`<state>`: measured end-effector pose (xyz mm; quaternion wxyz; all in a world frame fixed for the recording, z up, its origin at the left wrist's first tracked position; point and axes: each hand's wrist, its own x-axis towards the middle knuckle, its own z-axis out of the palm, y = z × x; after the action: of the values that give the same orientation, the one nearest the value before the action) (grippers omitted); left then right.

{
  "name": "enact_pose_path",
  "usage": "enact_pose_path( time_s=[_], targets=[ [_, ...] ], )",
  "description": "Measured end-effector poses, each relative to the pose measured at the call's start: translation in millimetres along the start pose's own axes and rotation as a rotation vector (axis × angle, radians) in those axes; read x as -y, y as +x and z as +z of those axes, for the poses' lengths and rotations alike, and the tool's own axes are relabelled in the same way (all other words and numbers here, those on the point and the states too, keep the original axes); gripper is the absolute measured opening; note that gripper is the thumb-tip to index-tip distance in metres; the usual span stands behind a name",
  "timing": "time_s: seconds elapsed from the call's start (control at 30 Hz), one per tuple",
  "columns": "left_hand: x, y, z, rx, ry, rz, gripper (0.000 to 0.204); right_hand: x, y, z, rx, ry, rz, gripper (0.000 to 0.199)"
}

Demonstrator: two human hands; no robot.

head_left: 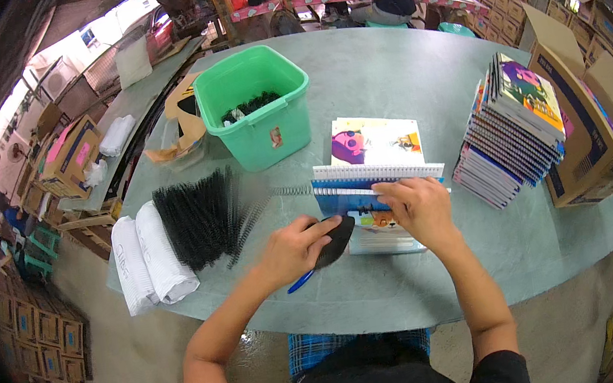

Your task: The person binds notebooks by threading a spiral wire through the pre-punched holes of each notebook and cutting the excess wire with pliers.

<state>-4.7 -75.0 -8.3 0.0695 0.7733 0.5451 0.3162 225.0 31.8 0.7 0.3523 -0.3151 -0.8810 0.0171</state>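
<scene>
R hand (422, 207) pinches a punched booklet (344, 201) toward worktop's (497, 268) near edge, L hand (299, 250) a dark obj. (338, 242); booklet's prob. light, bendy, best gripped along spine.

Wide downward view from head height

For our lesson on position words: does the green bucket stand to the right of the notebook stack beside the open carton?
No, the green bucket stands left of that notebook stack.

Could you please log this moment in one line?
left hand: holding black object; right hand: holding notebook; coil: at notebook's left end; book stack: right
</scene>
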Motion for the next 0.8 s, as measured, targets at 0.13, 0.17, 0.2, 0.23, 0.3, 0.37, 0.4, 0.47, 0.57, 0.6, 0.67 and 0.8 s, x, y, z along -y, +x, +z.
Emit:
enact_pose_path(
  time_s=[0.13,0.17,0.2,0.23,0.3,0.37,0.4,0.47,0.57,0.6,0.67,0.8],
  targets=[
    [-7,15,-14,-0.514,-0.235,-0.127,0.036,-1,-4,1,-0.031,0.033,-0.004,0.016],
    [-8,17,-14,-0.471,-0.253,-0.134,0.035,0,-4,0,-0.023,0.041,0.01,0.016],
    [-7,17,-2,-0.245,-0.106,-0.072,0.034,0,0,-3,-0.018,0.042,0.003,0.016],
    [-7,16,4,-0.019,0.041,-0.01,0.033,0,0,-4,-0.009,0.059,-0.006,0.016],
    [-6,17,-8,-0.272,-0.077,-0.063,0.03,-3,-3,-2,-0.004,0.084,-0.007,0.016],
    [-16,25,-21,-0.694,-0.305,-0.194,0.03,-2,-3,-3,-0.007,0.073,0.012,0.016],
    [-16,31,-17,-0.759,-0.25,-0.169,0.031,0,0,-5,-0.01,0.068,0.002,0.016],
    [-15,20,-7,-0.256,-0.211,-0.249,0.036,2,-1,-2,0.003,0.075,0.019,0.016],
    [-16,30,-22,-0.405,-0.332,-0.158,0.034,-1,-1,-3,-0.003,0.025,0.02,0.015],
    [-21,35,-24,-0.568,-0.392,-0.201,0.033,1,-2,-2,0.0,0.015,0.01,0.015],
    [-22,37,-16,-0.364,-0.274,-0.225,0.031,4,-4,1,-0.02,0.033,0.023,0.016],
    [-37,46,-10,-0.08,-0.2,-0.189,0.032,-4,-6,-9,-0.042,0.03,-0.021,0.013]
  ],
)
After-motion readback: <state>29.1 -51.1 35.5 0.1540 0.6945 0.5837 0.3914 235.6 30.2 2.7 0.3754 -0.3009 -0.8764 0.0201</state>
